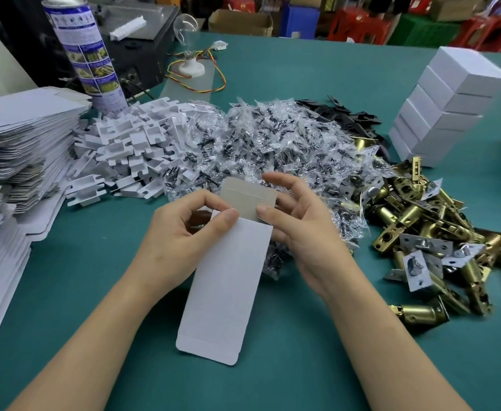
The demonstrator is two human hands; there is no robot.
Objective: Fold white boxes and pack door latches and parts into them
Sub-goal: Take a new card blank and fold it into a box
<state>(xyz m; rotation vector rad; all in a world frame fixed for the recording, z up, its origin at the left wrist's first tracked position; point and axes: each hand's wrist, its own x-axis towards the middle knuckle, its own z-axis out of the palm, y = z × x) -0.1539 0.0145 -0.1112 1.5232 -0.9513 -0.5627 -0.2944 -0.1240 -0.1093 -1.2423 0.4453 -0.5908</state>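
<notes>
One flat white box (pixel 228 280) lies tilted over the green table (pixel 302 93) in front of the person. It carries no print, and its grey top flap stands up. Both hands are clamped on its top end. The left hand (pixel 178 232) pinches the left corner. The right hand (pixel 299 226) has its thumb on the flap and its fingers behind it.

One spray can (pixel 89 51) stands at far left; it has picture panels, but the writing is too small to read. One bulb (pixel 187 25) sits behind it.

At right is a stack of folded boxes (pixel 445 105), at least five high and all blank. Flat blanks (pixel 20 137) are stacked at left.

Four piles are too many to count: white inserts (pixel 124 146), screw bags (pixel 258 137), black plates (pixel 347 114) and brass latches (pixel 427 221).
</notes>
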